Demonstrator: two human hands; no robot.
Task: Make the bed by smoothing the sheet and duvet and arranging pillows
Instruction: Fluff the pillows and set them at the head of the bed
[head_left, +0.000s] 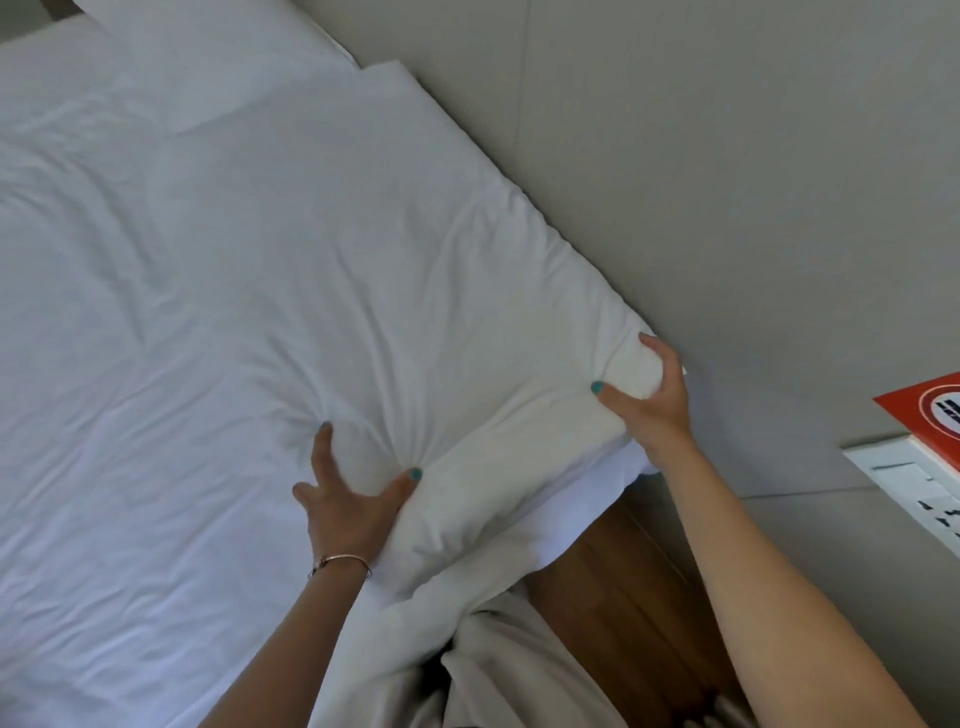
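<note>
Duvet (291, 270) corner by the wall, bunched in left hand (349, 499) and right hand (649, 400) grips.

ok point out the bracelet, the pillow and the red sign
bracelet (343, 562), head view, band across the left wrist
pillow (208, 57), head view, middle of its top face
red sign (930, 410), head view, its red face

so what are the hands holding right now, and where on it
Both grip the white duvet: the right hand pinches its corner by the wall, and the left hand bunches the cloth along the near edge.
</note>
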